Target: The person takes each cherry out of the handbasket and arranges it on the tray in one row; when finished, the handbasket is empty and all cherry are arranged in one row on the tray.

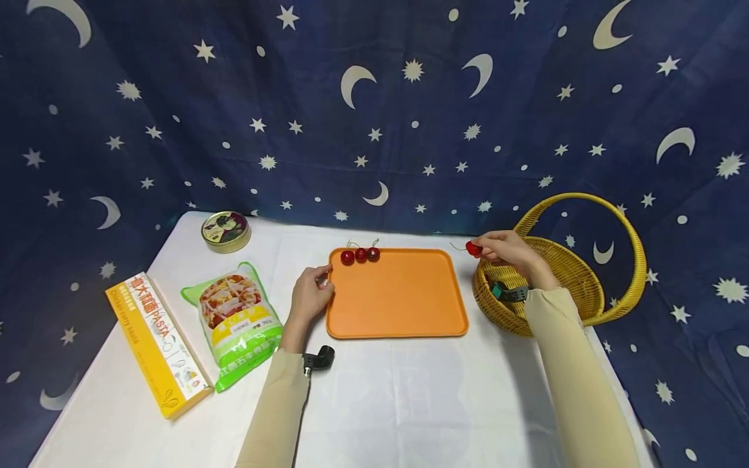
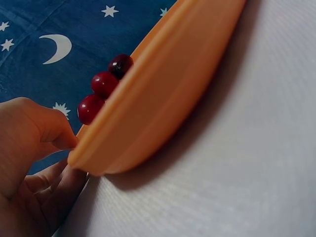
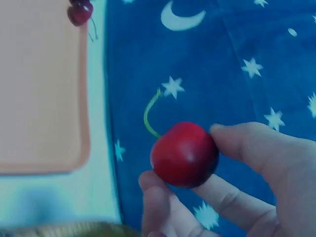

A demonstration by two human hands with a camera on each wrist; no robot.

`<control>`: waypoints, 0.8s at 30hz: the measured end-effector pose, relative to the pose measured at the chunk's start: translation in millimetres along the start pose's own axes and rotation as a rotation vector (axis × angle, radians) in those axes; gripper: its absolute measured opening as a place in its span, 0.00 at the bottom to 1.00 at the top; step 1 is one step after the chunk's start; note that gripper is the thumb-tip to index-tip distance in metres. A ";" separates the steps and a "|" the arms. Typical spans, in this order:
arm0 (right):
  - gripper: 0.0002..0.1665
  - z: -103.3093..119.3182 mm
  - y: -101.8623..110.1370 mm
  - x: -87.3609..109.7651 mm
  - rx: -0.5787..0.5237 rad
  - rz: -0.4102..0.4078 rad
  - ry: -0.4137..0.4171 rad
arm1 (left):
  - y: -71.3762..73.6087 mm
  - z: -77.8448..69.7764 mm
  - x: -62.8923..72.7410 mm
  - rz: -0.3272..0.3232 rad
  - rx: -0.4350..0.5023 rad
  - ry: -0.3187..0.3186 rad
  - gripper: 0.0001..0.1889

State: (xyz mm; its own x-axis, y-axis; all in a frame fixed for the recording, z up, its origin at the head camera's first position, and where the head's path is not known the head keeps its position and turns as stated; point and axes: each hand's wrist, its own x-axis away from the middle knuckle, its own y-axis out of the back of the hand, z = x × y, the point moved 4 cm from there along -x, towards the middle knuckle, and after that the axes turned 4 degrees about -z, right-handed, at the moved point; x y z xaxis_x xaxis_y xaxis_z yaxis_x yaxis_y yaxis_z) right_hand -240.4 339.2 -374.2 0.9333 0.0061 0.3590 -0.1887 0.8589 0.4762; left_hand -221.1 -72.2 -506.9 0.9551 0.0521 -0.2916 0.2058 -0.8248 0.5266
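Observation:
An orange tray (image 1: 398,296) lies on the white-covered table, with three dark red cherries (image 1: 360,255) in a row at its back left corner. My left hand (image 1: 312,292) pinches the tray's left rim; in the left wrist view its thumb and fingers (image 2: 59,131) grip the edge beside the cherries. Above the rim of a yellow wicker basket (image 1: 593,286), my right hand (image 1: 512,252) holds a red cherry (image 3: 185,154) between thumb and fingertips. Its green stem (image 3: 148,114) points away from the hand. The basket's inside is partly hidden by the right forearm.
To the left lie a green bag with a food picture (image 1: 236,318) and a yellow-and-white pasta box (image 1: 158,344). A round tin (image 1: 225,231) sits at the back left. The basket's tall handle (image 1: 640,260) arches on the right. A dark starry cloth (image 1: 398,117) hangs behind the table.

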 end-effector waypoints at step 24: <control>0.21 5.6 -140.4 -66.3 -0.328 0.039 -0.038 | 0.9 0.2 0.0 -0.001 0.006 0.006 0.23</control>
State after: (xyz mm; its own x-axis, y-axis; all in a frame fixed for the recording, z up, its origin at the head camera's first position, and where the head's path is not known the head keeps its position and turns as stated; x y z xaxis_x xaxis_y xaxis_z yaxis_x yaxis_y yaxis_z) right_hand -277.5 215.4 -460.3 0.9142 0.0282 0.4043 -0.1099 0.9774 0.1804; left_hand -221.0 -73.1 -506.6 0.9562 0.0562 -0.2872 0.2054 -0.8279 0.5219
